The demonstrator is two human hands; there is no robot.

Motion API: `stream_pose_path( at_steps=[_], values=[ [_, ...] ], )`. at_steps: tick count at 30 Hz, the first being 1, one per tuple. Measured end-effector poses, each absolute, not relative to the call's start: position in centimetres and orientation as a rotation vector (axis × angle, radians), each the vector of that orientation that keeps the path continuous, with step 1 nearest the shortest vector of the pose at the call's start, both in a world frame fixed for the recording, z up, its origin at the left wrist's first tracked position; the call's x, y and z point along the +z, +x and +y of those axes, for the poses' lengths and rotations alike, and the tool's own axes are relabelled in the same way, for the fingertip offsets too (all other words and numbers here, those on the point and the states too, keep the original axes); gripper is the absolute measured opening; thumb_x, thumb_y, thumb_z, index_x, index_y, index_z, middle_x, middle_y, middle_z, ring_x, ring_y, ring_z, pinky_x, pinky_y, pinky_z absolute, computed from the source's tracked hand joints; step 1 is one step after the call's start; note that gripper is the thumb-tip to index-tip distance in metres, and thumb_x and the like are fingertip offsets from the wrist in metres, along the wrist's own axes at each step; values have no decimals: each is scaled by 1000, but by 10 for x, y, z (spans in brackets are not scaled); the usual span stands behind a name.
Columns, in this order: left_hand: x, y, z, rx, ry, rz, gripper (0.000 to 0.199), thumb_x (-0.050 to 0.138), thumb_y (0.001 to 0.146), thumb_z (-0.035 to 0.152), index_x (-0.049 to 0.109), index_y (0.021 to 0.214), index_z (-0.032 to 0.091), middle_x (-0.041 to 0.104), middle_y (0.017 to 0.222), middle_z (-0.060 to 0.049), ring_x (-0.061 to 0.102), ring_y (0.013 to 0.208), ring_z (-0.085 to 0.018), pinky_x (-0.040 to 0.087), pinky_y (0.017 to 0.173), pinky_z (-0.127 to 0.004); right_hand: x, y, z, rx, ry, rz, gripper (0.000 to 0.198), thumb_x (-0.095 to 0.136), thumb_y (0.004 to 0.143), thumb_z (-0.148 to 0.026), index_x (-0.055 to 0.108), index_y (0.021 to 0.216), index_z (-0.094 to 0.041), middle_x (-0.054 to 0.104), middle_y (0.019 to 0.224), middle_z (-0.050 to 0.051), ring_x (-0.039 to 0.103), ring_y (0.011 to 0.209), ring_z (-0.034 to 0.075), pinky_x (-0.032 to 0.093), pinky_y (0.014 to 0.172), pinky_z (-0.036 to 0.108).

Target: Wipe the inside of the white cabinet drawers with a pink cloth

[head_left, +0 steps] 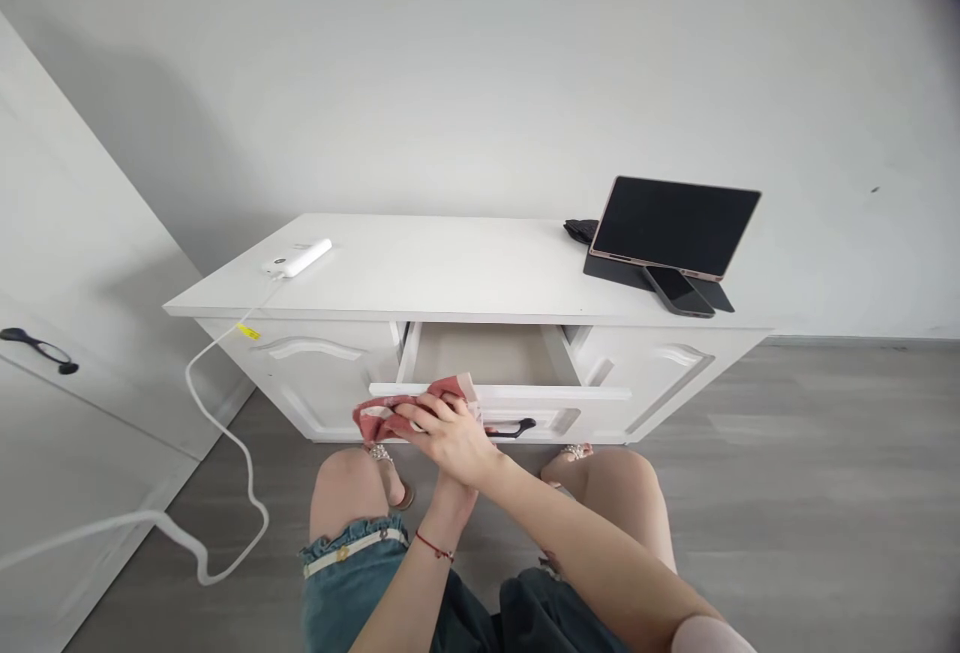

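Observation:
A red and white cloth [382, 419] lies over the front edge of a pulled-out white drawer [487, 345]. My right hand [450, 441] crosses over the left, its fingers bent onto the cloth and gripping it. Under it is my left hand [456, 495], with a red string bracelet on the wrist; its fingers are hidden behind the right hand and the cloth. Just right of the hands is the drawer's black handle [516, 428]. The visible inside of the drawer holds nothing.
On the white cabinet [450, 263] stand a tablet [675, 228], a phone [679, 291], a black item [581, 230] and a white plug-like device [300, 258]. Its white cable [225, 428] hangs down at the left. A white door [97, 413] stands left; my knees flank the drawer.

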State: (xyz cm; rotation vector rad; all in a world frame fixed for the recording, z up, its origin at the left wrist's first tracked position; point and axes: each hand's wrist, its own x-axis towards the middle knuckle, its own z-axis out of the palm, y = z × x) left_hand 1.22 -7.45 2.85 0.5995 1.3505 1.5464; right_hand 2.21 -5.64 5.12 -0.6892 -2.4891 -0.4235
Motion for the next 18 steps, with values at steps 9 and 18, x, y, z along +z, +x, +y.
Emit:
stream_pose_path(
  at_steps=[9, 18],
  values=[
    [-15, -5, -83, 1408, 372, 894, 18, 73, 73, 18, 67, 89, 22, 69, 100, -5, 64, 103, -25, 51, 90, -41, 18, 110, -54, -371, -824, -2363, 33, 53, 95, -24, 61, 125, -36, 62, 128, 0, 44, 121, 22, 37, 94, 39],
    [-22, -12, -83, 1333, 276, 739, 18, 83, 67, 24, 67, 75, 19, 71, 87, -1, 64, 86, -13, 50, 92, -34, -9, 197, -67, -312, -1073, -1974, 39, 49, 88, -13, 71, 100, -44, 61, 115, 2, 52, 111, 29, 41, 92, 53]
  ],
)
